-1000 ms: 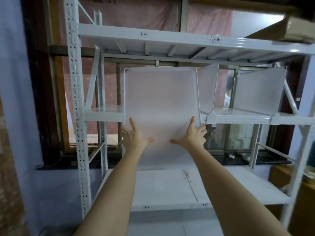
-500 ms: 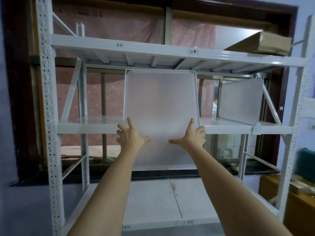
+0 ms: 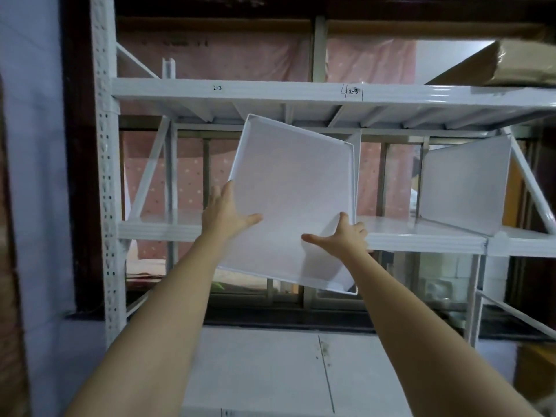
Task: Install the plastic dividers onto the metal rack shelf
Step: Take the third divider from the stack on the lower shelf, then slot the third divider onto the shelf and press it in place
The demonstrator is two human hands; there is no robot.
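A: Where is the divider (image 3: 288,203) right now?

B: In front of the middle shelf (image 3: 421,237) of the white rack (image 3: 103,164), held up in the air by both hands. It is tilted, with its upper left corner up near the underside of the shelf above and its lower right corner hanging below the middle shelf's front edge.

A: How are the hands holding it?

B: The left hand (image 3: 224,213) lies against the divider's left edge, fingers stretched up along the rim and the thumb spread across the face. The right hand (image 3: 343,236) is at the right edge, lower down than the left, with the thumb pointing left over the face and the fingers curled round the rim behind. So the right one grips the edge; the left one looks more like a flat press with straight fingers.

A: Any other dividers on that shelf?

B: Yes. One divider (image 3: 463,185) stands upright on the middle shelf, well to the right of the held panel. Another upright panel (image 3: 357,152) shows just behind the held one's right edge; I cannot tell how it sits on the shelf.

A: Anything else nearby?

B: A brown wrapped package (image 3: 517,64) rests on the top shelf (image 3: 270,90), up and to the right of the held divider.
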